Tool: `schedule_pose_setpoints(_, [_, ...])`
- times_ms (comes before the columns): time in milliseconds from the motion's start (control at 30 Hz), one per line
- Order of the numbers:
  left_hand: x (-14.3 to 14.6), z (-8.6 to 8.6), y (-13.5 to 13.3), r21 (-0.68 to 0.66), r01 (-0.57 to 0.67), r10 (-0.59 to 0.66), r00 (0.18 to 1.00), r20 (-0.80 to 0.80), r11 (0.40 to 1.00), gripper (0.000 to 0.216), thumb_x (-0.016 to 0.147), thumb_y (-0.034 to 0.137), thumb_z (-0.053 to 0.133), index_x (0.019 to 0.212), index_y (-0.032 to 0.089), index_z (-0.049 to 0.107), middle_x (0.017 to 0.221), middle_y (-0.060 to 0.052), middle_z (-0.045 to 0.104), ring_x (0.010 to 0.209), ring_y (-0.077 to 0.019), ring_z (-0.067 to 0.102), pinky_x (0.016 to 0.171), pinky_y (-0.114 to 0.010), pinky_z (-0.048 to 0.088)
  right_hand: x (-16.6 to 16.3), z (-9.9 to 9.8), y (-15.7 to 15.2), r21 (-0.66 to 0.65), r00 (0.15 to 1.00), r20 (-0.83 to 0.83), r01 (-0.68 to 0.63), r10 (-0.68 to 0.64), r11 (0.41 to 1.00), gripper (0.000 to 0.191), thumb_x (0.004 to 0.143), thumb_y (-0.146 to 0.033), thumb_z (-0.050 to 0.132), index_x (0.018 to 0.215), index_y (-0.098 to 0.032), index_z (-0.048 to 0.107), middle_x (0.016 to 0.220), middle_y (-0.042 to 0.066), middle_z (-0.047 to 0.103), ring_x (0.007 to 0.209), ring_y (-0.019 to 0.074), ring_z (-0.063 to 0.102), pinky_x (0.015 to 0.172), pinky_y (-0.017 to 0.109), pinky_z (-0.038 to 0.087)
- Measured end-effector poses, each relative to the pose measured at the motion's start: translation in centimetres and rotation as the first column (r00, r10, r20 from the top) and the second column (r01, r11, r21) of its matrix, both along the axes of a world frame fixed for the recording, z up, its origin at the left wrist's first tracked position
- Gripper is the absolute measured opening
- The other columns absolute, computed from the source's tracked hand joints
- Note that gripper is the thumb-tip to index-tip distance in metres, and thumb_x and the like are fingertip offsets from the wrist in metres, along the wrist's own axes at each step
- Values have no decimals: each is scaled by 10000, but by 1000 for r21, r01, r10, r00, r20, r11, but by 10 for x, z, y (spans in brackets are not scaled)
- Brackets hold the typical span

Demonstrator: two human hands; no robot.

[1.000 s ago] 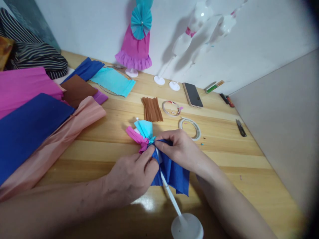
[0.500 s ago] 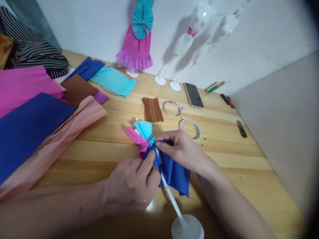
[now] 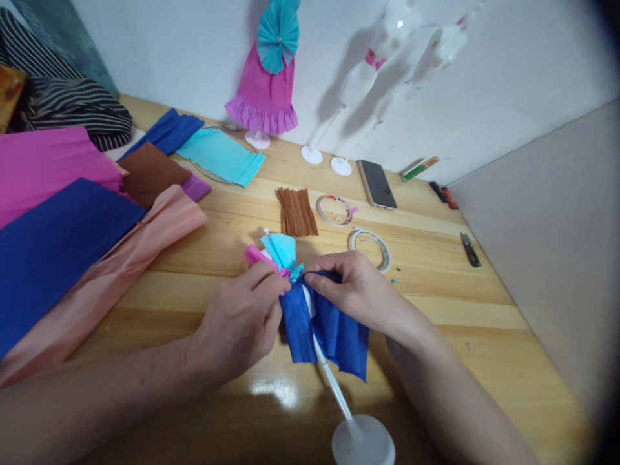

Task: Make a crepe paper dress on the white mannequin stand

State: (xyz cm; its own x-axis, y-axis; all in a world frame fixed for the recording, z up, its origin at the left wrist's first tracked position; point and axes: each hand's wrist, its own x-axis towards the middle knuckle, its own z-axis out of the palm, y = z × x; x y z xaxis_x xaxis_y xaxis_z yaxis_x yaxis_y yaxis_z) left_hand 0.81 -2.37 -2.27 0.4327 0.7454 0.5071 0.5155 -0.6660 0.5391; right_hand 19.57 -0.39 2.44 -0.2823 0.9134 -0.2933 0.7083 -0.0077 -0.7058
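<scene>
A small white doll stand lies tilted on the wooden table [image 3: 436, 297], its round base [image 3: 363, 445] toward me. It is wrapped in a blue crepe paper skirt [image 3: 329, 329], with cyan paper [image 3: 281, 248] and pink paper [image 3: 254, 255] at the top. My left hand [image 3: 239, 320] pinches the gathered waist from the left, fingers closed on the paper. From the right, my right hand [image 3: 353, 290] pinches the same waist of the blue skirt.
Large crepe sheets, blue [image 3: 53, 245], pink [image 3: 43, 165] and peach [image 3: 121, 265], lie at left. A pleated brown piece [image 3: 296, 212], two tape rolls [image 3: 371, 248], a phone [image 3: 376, 183], a small cutter [image 3: 469, 249] and a dressed doll stand [image 3: 264, 90] sit farther back.
My left hand has moved up and left along the waist, uncovering the left flap of the blue skirt. The right hand has stayed put.
</scene>
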Motion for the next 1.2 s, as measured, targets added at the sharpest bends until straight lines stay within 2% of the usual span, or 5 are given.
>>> schedule_pose_setpoints(367, [1, -5, -3, -51, 70, -67, 997, 45, 996, 241, 772, 18, 433, 753, 139, 640, 776, -48, 611, 657, -116, 601, 570, -212, 501, 4, 2, -2, 82, 998, 65, -21, 15, 996, 244, 793, -256, 523, 646, -125, 667, 543, 6, 575, 526, 114, 476, 504, 219, 358])
schedule_pose_setpoints(767, [2, -6, -1, -29, 39, -37, 998, 59, 999, 169, 788, 52, 491, 805, 142, 632, 796, -45, 614, 729, -136, 605, 647, -241, 521, 4, 2, 0, 87, 997, 67, -43, 37, 995, 233, 798, -242, 524, 656, -124, 666, 543, -3, 570, 523, 104, 469, 508, 213, 352])
schedule_pose_setpoints(900, [3, -4, 1, 50, 138, -134, 987, -88, 989, 208, 859, 87, 437, 859, 153, 634, 781, -24, 589, 653, -113, 555, 554, -208, 452, 11, 2, 0, 122, 992, 107, -84, 71, 989, 195, 797, -228, 543, 687, -136, 676, 552, -17, 567, 515, 96, 457, 498, 212, 332])
schedule_pose_setpoints(1067, [9, 5, 12, 243, 287, -184, 909, -373, 927, 220, 909, 146, 425, 856, 170, 637, 740, -5, 567, 629, -131, 533, 508, -238, 380, 12, 5, -1, 109, 988, 109, -120, 108, 987, 233, 819, -240, 530, 687, -126, 685, 547, -15, 550, 513, 92, 418, 494, 217, 310])
schedule_pose_setpoints(1200, [10, 7, 17, 224, 329, -208, 876, -435, 918, 232, 899, 128, 421, 802, 165, 629, 738, -18, 567, 641, -152, 547, 497, -256, 380, 14, 10, -2, 93, 986, 111, -135, 124, 987, 229, 820, -246, 524, 691, -132, 676, 549, -20, 526, 530, 96, 408, 499, 214, 311])
